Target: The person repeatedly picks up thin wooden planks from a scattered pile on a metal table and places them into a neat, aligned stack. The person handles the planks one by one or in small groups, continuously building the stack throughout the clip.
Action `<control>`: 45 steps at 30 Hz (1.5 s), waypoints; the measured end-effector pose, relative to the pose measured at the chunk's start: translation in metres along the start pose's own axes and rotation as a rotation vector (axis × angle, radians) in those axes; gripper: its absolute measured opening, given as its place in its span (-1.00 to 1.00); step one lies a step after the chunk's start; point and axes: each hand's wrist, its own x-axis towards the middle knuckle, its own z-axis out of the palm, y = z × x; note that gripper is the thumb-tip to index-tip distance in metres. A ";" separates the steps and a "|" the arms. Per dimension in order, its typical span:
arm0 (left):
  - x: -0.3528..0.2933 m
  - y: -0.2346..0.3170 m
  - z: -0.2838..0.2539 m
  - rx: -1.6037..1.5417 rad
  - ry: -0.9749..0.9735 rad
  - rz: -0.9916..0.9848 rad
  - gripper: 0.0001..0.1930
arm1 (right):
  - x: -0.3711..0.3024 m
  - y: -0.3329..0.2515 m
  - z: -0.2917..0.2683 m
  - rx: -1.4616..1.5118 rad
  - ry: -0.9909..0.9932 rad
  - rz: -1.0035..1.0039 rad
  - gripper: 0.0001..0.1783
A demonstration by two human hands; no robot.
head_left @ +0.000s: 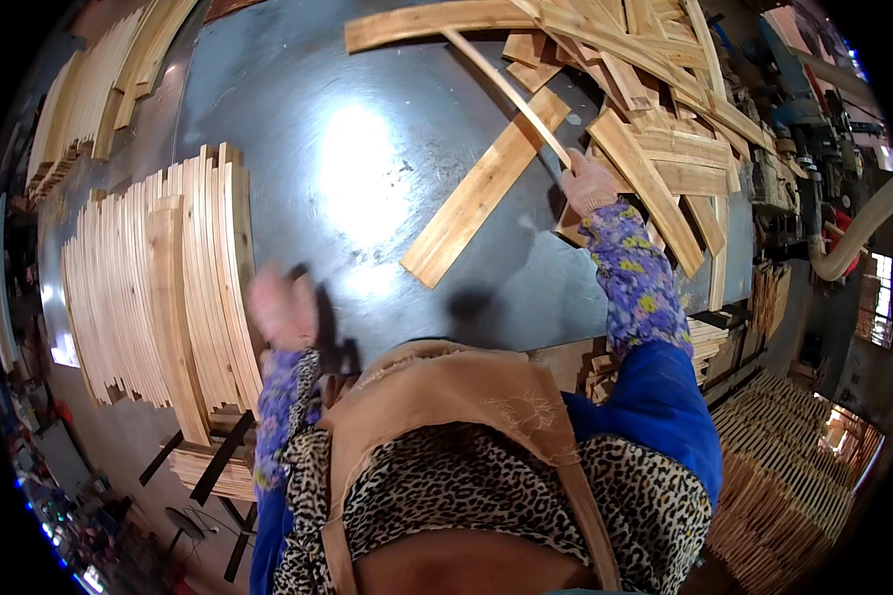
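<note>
My right hand (pixel 590 184), in a pale pinkish covering or glove, is closed round the near end of a thin wooden strip (pixel 506 89). The strip slants away to the far left, its far end close to a long board. Beneath it a wider wooden board (pixel 481 193) lies flat and diagonal on the grey metal table (pixel 298 109). My left hand (pixel 284 305) is smeared by motion over the table's near left side. It is beside a row of stacked wooden strips (pixel 193 268), and nothing shows in it; its fingers cannot be made out.
A loose heap of boards (pixel 655 109) covers the far right of the table. One more board (pixel 174 307) lies on top of the left stack. Another stack of strips (pixel 89 99) stands far left. Machinery with a hose (pixel 858 238) is at right, above piled slats (pixel 784 486).
</note>
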 end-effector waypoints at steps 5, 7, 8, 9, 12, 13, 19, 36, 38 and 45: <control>0.021 0.127 0.061 -0.894 -0.762 0.127 -0.32 | -0.051 -0.085 0.082 0.563 -0.295 -0.106 -0.39; 0.025 0.134 0.073 -0.824 -0.781 -0.042 -0.33 | -0.055 -0.111 0.103 0.523 -0.090 0.025 -0.27; 0.023 0.125 0.072 -0.879 -0.742 -0.046 -0.33 | -0.049 -0.119 0.105 0.424 -0.034 0.099 -0.19; 0.022 0.109 0.068 -0.663 -0.621 0.023 -0.36 | -0.038 -0.127 0.104 0.398 0.076 0.204 -0.11; 0.002 0.036 0.030 -0.142 -0.346 -0.081 -0.43 | -0.003 -0.157 0.105 0.188 0.238 0.481 0.10; -0.003 0.007 0.013 0.215 -0.503 -0.055 -0.46 | 0.006 -0.170 0.110 0.069 0.299 0.532 0.15; -0.014 -0.075 -0.031 0.313 0.386 0.229 -0.40 | 0.032 -0.183 0.113 0.247 0.329 0.667 0.00; 0.044 0.012 0.021 -0.578 -0.564 0.180 -0.62 | 0.046 -0.266 0.209 0.948 -0.110 -0.238 -0.60; 0.022 -0.014 0.018 -0.507 -0.342 0.103 -0.60 | 0.098 -0.275 0.171 0.478 0.047 -0.432 -0.46; -0.051 -0.098 -0.023 0.198 -0.030 -0.278 -0.74 | 0.334 -0.264 0.033 -0.635 0.249 -0.363 -0.09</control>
